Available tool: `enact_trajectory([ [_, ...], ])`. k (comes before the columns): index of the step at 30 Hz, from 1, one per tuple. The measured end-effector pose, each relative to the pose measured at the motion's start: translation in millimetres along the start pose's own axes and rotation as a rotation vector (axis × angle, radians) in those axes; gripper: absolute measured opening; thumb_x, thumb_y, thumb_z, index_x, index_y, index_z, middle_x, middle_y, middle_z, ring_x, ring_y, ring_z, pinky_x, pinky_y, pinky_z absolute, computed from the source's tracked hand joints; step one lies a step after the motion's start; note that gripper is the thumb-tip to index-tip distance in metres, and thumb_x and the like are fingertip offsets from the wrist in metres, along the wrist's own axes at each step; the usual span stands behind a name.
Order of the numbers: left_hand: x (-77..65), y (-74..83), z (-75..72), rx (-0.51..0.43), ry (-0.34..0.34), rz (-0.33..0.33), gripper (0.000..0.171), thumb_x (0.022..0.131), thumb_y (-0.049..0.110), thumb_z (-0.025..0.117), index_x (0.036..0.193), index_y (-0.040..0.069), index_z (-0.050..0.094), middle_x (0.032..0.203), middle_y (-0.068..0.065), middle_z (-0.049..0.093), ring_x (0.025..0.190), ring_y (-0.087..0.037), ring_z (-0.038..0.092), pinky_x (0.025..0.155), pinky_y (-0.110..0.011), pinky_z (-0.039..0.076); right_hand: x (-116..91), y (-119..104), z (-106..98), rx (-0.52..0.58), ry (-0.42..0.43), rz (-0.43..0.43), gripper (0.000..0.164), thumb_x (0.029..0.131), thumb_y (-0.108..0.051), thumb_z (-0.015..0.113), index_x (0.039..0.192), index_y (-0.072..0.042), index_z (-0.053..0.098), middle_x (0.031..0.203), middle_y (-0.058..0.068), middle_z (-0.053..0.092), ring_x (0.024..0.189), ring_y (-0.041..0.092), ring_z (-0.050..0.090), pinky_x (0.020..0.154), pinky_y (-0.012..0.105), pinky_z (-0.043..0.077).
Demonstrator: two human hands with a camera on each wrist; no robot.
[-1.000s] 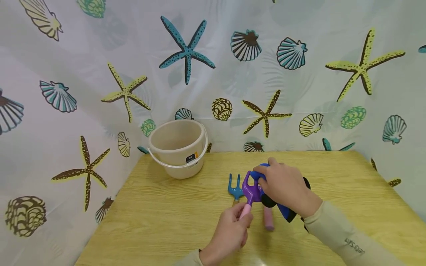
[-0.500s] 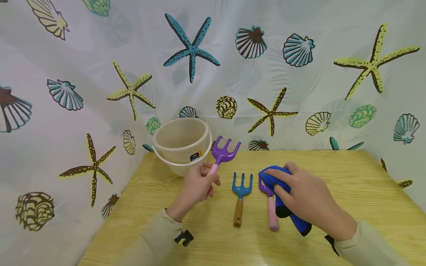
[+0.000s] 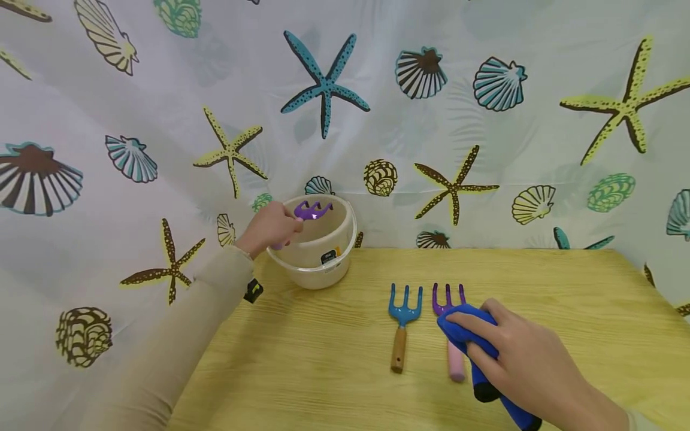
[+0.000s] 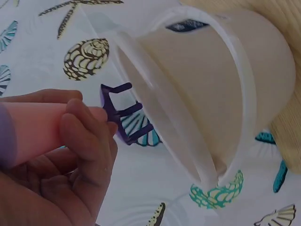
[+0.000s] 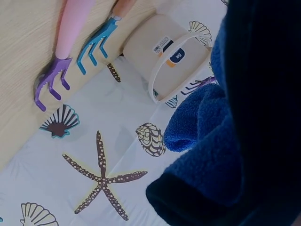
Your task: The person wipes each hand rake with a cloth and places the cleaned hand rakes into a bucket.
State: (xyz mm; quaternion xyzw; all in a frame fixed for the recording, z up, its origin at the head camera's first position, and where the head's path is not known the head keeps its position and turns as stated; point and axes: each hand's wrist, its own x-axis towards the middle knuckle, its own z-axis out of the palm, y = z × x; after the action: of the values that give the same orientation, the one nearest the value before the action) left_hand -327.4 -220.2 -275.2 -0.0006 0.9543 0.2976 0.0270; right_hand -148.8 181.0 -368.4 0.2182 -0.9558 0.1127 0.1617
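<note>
In the head view my left hand (image 3: 272, 226) grips the pink handle of a purple hand fork (image 3: 312, 211), its tines over the mouth of the cream bucket (image 3: 322, 276). The left wrist view has the purple tines (image 4: 123, 115) just outside the bucket's rim (image 4: 160, 101). My right hand (image 3: 525, 353) holds a bunched blue cloth (image 3: 474, 332) with black edging. Beneath and beside that cloth lies another purple fork (image 3: 456, 362) with a pink handle, partly covered in the head view. Left of it lies a blue fork (image 3: 404, 314) with a wooden handle.
The bucket's pale carrying handle (image 3: 345, 254) hangs down at its front. A wood-grain table (image 3: 323, 359) bears the tools. Behind and to the left rises a white curtain (image 3: 345, 161) printed with starfish and shells.
My left hand has carried the purple fork from beside the cloth leftward to the bucket. My right hand, still holding the cloth, has drawn slightly right and nearer, uncovering the other purple fork's tines.
</note>
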Motion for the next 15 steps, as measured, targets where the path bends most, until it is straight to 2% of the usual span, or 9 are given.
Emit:
enact_trajectory([
  [2, 13.4, -2.8, -9.1, 0.096, -0.045, 0.005, 0.027, 0.092, 0.02, 0.063, 0.069, 0.006, 0.063, 0.056, -0.003, 0.058, 0.045, -0.011, 0.048, 0.047, -0.025, 0.041, -2.4, 2.3, -0.1, -0.014, -0.023, 0.001, 0.04, 0.088, -0.031, 0.073, 0.127, -0.039, 0.067, 0.105, -0.001, 0.06, 0.069, 0.005, 0.049, 0.049, 0.021, 0.038],
  [4, 25.5, -5.1, -16.2, 0.151, -0.091, 0.003, 0.029, 0.089, 0.016, 0.063, 0.062, 0.01, 0.056, 0.052, -0.001, 0.056, 0.043, -0.011, 0.047, 0.047, -0.025, 0.042, -5.3, 4.7, 0.8, -0.031, -0.055, 0.003, 0.039, 0.088, -0.033, 0.074, 0.125, -0.04, 0.068, 0.104, -0.002, 0.06, 0.07, 0.005, 0.05, 0.049, 0.022, 0.04],
  [8, 45.6, -3.0, -25.6, 0.186, -0.165, 0.013, 0.034, 0.086, 0.008, 0.06, 0.055, 0.014, 0.048, 0.048, 0.0, 0.054, 0.042, -0.011, 0.05, 0.046, -0.024, 0.043, -13.3, 12.4, 5.7, -0.043, -0.113, 0.021, 0.037, 0.087, -0.036, 0.074, 0.123, -0.04, 0.068, 0.103, -0.002, 0.06, 0.072, 0.005, 0.051, 0.048, 0.023, 0.041],
  [15, 67.5, 9.7, -32.7, 0.205, -0.198, -0.039, 0.033, 0.086, 0.006, 0.061, 0.055, 0.013, 0.053, 0.046, 0.004, 0.049, 0.043, -0.011, 0.055, 0.046, -0.022, 0.048, -22.9, 23.6, 11.2, -0.08, -0.154, 0.026, 0.038, 0.087, -0.036, 0.073, 0.125, -0.038, 0.068, 0.104, -0.003, 0.058, 0.065, 0.001, 0.044, 0.045, 0.021, 0.035],
])
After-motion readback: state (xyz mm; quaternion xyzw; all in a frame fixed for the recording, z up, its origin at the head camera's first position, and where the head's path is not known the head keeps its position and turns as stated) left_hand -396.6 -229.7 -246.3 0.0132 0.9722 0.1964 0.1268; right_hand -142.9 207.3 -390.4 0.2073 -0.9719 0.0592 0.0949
